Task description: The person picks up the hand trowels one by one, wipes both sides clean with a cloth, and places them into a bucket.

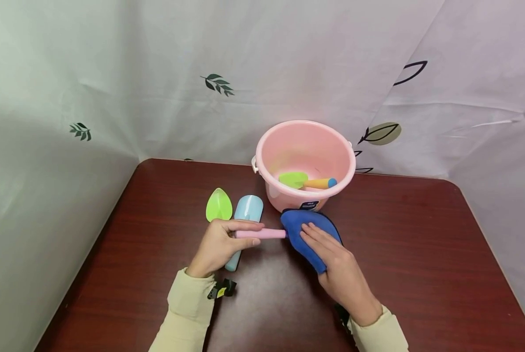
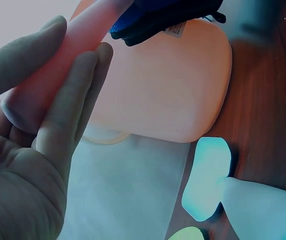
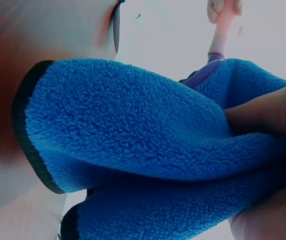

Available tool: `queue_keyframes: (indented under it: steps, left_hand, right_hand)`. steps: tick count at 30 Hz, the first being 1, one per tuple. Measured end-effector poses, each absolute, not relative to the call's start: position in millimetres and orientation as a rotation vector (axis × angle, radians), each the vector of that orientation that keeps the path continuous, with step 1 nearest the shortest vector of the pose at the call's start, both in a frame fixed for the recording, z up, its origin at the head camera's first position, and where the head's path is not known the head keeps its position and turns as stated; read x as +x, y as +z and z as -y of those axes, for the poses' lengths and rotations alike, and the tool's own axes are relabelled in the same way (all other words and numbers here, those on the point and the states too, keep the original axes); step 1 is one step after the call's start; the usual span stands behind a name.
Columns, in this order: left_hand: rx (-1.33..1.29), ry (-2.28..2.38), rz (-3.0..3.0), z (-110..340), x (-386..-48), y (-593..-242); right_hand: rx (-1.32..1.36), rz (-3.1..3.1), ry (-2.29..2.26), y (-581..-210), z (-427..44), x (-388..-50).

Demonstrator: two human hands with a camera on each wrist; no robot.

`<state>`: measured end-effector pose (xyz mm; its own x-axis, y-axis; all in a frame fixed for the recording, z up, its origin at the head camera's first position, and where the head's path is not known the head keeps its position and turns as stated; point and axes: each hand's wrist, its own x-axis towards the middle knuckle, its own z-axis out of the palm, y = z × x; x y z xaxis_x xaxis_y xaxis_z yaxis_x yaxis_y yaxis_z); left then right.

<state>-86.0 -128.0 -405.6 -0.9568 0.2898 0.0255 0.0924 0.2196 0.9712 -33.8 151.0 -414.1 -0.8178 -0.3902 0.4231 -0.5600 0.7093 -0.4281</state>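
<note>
My left hand (image 1: 220,244) pinches the pink handle (image 1: 262,233) of a toy tool between thumb and fingers. The tool's far end disappears under a folded blue towel (image 1: 304,234) with dark edging; a sliver of its purple head (image 3: 205,75) shows in the right wrist view. My right hand (image 1: 339,264) holds the towel around that head, fingers on top and the rest of the grip underneath. Close to my left hand, a light blue toy scoop (image 1: 249,208) and a green toy shovel (image 1: 218,205) lie on the table, the latter's handle hidden.
Behind the towel stands a pink bucket (image 1: 280,195) with a white handle hinge at its left. Inside lies a green toy shovel (image 1: 293,179) with an orange, blue-tipped handle. The dark red wooden table (image 1: 421,254) meets a pale leaf-patterned curtain (image 1: 165,98) at the back.
</note>
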Motion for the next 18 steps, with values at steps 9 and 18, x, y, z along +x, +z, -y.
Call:
queue_keyframes:
  steps: [9,18]
  left_hand:
    - [0.351,1.860,-2.355,131.8,-86.4,-404.5]
    - [0.357,1.908,-2.333,136.1,-86.3,-403.2]
  right_hand:
    - [0.692,2.550,0.840,-416.3,-155.4,-36.9]
    - [0.614,2.555,0.794,-417.5,-162.1,-39.4]
